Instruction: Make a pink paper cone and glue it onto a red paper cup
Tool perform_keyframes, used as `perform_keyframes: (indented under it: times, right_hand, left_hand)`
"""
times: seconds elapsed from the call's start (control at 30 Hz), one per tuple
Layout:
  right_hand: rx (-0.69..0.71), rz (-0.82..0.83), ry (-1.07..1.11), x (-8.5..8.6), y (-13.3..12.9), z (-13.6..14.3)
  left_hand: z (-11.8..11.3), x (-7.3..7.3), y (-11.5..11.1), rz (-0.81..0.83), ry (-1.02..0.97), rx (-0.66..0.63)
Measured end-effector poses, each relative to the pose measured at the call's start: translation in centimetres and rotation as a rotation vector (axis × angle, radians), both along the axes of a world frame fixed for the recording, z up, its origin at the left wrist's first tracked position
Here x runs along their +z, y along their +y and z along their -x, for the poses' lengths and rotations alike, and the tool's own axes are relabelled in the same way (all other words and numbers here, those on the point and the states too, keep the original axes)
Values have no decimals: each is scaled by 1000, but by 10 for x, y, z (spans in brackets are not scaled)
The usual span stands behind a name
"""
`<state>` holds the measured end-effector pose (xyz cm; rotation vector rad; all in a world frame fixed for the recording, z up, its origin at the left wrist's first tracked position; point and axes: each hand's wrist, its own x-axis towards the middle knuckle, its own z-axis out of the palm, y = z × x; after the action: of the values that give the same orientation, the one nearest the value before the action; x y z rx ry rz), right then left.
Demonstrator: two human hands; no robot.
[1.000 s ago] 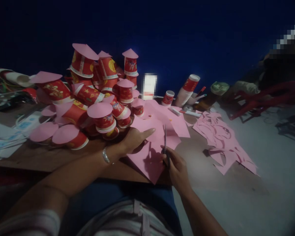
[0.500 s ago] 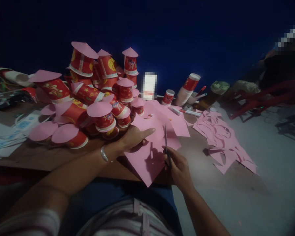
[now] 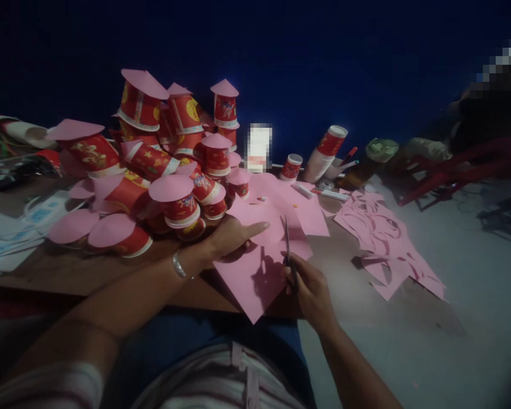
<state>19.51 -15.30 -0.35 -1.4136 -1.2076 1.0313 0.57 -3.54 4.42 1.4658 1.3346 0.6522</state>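
My left hand [image 3: 234, 236] grips a pink paper sheet [image 3: 255, 284], its thumb stretched over the top and its fingers under the sheet. One corner of the paper points toward my lap. In my right hand [image 3: 310, 289] are dark-handled scissors [image 3: 288, 241], their blades pointing away from me at the sheet's right side. A shadow of the hand and scissors falls on the paper. More pink sheets [image 3: 317, 218] lie behind it. Left of my left hand stand and lean several red cups with pink paper cones [image 3: 171, 188].
Cut pink scraps [image 3: 392, 238] spread over the table's right side. Behind are a stack of cups [image 3: 326, 153], a single red cup [image 3: 292, 168], markers [image 3: 330, 195] and a blurred bright rectangle. A white power strip [image 3: 42, 218] lies far left; red chairs [image 3: 460, 170] stand at right.
Both hands keep almost the same places, with the paper and scissors still held. The view has shifted very slightly.
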Motion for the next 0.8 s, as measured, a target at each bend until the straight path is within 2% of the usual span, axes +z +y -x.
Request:
perform_keyframes:
  times: [0.2, 0.4, 0.8]
  right_hand:
    - [18, -24, -10, 0, 0, 0]
    - [25, -8, 17, -1, 1, -1]
    - [48, -12, 42, -1, 1, -5]
  left_hand:
    - [2, 2, 2, 0, 43, 11]
    - [4, 0, 4, -21, 0, 32]
    - [8, 4, 4, 113, 39, 19]
